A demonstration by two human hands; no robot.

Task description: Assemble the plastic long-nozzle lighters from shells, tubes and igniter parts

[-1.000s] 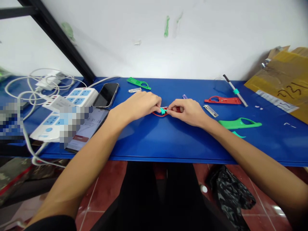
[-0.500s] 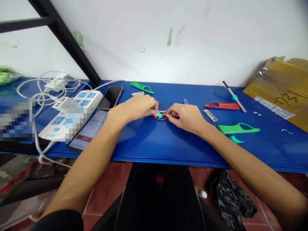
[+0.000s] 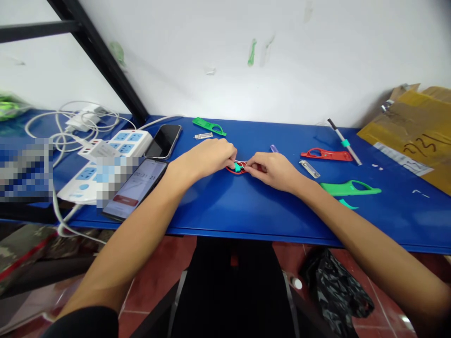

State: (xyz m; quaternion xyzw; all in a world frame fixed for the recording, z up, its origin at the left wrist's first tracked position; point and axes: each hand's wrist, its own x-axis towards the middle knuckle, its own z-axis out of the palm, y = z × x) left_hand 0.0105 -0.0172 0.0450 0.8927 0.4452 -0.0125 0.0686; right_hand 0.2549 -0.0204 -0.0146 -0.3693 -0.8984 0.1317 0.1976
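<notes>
A red plastic lighter shell point(image 3: 233, 172) lies at the middle of the blue table, mostly covered by my fingers. In its loop sits a small teal piece point(image 3: 237, 167), like a trigger. My left hand point(image 3: 215, 157) pinches at the shell's left side, its fingertips by the teal piece. From the right, my right hand point(image 3: 274, 170) closes thumb and fingers on the shell's other end. What exactly each fingertip presses is too small to tell. Behind my right hand lies a purple-tinted clear part point(image 3: 274, 149).
To the right lie a red shell half point(image 3: 333, 155), a clear tank point(image 3: 309, 169), a black-tipped rod point(image 3: 347, 145), a green shell point(image 3: 340, 189) and a taped box point(image 3: 423, 126). Left are a green half point(image 3: 207, 126), two phones point(image 3: 164, 142) and a power strip point(image 3: 79, 185).
Both hands stay at the red lighter shell, with slight shifts of the fingers. The whole view has moved a little, and my left forearm uncovers more of the lit phone.
</notes>
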